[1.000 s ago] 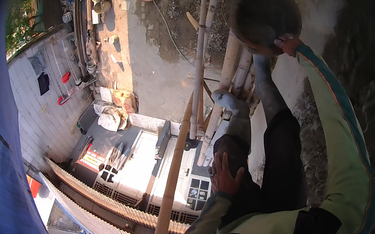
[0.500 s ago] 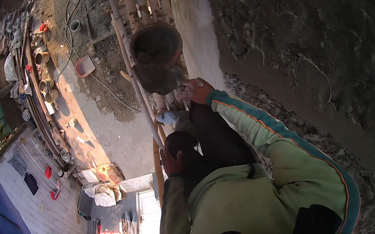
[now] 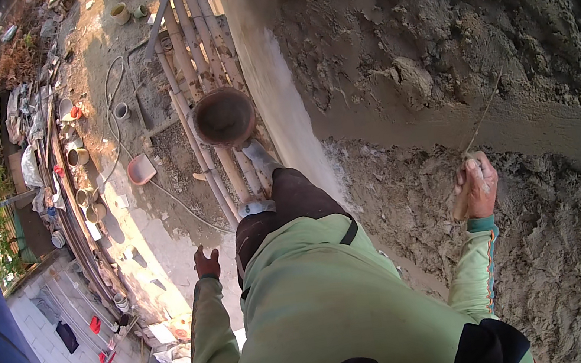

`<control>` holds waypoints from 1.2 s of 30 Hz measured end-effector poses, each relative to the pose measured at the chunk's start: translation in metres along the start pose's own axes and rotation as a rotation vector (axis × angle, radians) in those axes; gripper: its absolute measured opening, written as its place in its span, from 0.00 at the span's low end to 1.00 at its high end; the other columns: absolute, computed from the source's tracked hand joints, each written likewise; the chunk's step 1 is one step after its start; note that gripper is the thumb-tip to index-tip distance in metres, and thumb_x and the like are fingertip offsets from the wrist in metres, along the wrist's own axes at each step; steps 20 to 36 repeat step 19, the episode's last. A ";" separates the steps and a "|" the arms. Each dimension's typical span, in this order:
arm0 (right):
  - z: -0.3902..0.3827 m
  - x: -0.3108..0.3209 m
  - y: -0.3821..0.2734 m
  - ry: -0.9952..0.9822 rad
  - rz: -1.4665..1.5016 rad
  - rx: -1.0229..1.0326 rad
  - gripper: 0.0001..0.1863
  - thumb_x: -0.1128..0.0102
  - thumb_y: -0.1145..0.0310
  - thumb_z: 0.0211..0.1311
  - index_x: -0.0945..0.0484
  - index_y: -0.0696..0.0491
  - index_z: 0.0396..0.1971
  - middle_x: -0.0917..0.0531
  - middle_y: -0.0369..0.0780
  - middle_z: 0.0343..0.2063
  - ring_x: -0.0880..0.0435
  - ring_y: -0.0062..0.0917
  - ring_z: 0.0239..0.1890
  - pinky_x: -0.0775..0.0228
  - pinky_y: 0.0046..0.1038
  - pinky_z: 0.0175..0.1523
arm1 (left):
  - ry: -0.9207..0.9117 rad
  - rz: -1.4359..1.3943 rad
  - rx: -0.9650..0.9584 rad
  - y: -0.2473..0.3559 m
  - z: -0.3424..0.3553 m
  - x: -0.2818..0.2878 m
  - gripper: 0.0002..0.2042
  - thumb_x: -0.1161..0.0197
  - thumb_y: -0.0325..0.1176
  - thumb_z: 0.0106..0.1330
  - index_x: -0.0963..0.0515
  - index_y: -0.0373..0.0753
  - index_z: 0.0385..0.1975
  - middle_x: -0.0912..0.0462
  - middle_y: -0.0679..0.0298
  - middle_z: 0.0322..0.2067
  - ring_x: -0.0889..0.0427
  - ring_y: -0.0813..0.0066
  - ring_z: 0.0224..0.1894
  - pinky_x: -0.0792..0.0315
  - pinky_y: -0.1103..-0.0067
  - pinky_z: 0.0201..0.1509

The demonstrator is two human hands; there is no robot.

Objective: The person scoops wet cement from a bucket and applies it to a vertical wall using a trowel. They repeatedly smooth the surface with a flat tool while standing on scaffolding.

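My right hand (image 3: 477, 183) grips a trowel by its wooden handle, with the thin blade (image 3: 484, 111) seen nearly edge-on against the grey mortar wall (image 3: 394, 23). Across the wall runs a smoother band of mortar (image 3: 403, 127), with rough, lumpy mortar on both sides. Out to the left, my left hand (image 3: 206, 262) hangs in the air with its fingers apart and nothing in it. Beyond my feet a round reddish-brown tub (image 3: 224, 118) stands on the bamboo poles, with grey mortar inside.
My boots (image 3: 262, 157) stand on a narrow platform of bamboo poles (image 3: 201, 37). The ground lies well below on the left, with a red dustpan-shaped scoop (image 3: 141, 169), a hose (image 3: 113, 88), several buckets (image 3: 78, 156) and long planks (image 3: 73, 214). A pale smooth column edge (image 3: 272, 71) borders the wall.
My right hand has swung from the tub to the wall on the right with the trowel. The left hand has come off my knee, and my body has straightened up.
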State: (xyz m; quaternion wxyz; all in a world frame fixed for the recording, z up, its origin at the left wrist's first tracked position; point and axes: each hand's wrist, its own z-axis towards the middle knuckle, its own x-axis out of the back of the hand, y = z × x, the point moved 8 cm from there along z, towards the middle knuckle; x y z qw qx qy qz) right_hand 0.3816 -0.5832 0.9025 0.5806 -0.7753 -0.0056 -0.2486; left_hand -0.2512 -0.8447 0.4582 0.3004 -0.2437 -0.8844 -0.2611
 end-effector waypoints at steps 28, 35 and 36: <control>0.056 -0.058 0.115 0.145 0.136 -0.162 0.10 0.41 0.67 0.64 0.25 0.55 0.42 0.22 0.35 0.23 0.26 0.19 0.17 0.31 0.22 0.20 | -0.110 -0.245 -0.378 0.194 0.021 0.061 0.33 0.39 0.47 0.62 0.34 0.32 0.63 0.31 0.47 0.62 0.32 0.51 0.64 0.42 0.67 0.70; 0.056 -0.058 0.115 0.145 0.136 -0.162 0.10 0.41 0.67 0.64 0.25 0.55 0.42 0.22 0.35 0.23 0.26 0.19 0.17 0.31 0.22 0.20 | -0.110 -0.245 -0.378 0.194 0.021 0.061 0.33 0.39 0.47 0.62 0.34 0.32 0.63 0.31 0.47 0.62 0.32 0.51 0.64 0.42 0.67 0.70; 0.056 -0.058 0.115 0.145 0.136 -0.162 0.10 0.41 0.67 0.64 0.25 0.55 0.42 0.22 0.35 0.23 0.26 0.19 0.17 0.31 0.22 0.20 | -0.110 -0.245 -0.378 0.194 0.021 0.061 0.33 0.39 0.47 0.62 0.34 0.32 0.63 0.31 0.47 0.62 0.32 0.51 0.64 0.42 0.67 0.70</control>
